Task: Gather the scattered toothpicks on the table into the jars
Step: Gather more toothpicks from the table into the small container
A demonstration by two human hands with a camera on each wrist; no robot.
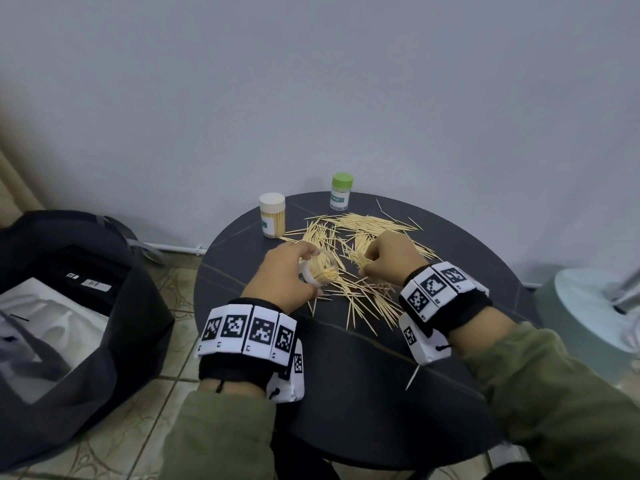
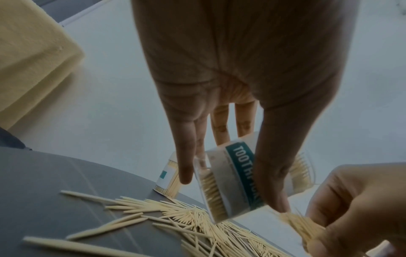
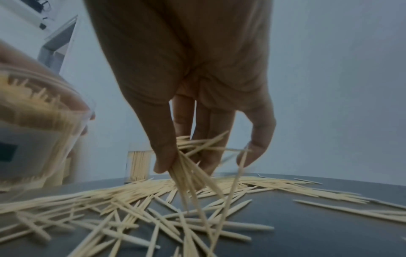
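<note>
Right hand (image 3: pixel 186 78) pinches toothpick bundle (image 3: pixel 191 173) above dark table (image 3: pixel 318 234). Loose toothpicks (image 3: pixel 110 208) scattered beneath. Clear jar (image 3: pixel 37 121) held near left, part-filled.

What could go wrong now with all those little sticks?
1. The right hand pinches a loose, splayed bunch of toothpicks; some may slip out before they reach the jar.
2. The left hand holds the open jar tilted, so toothpicks already inside might slide out.
3. One stray toothpick lies near the table's front edge; a sleeve might knock it off.
</note>
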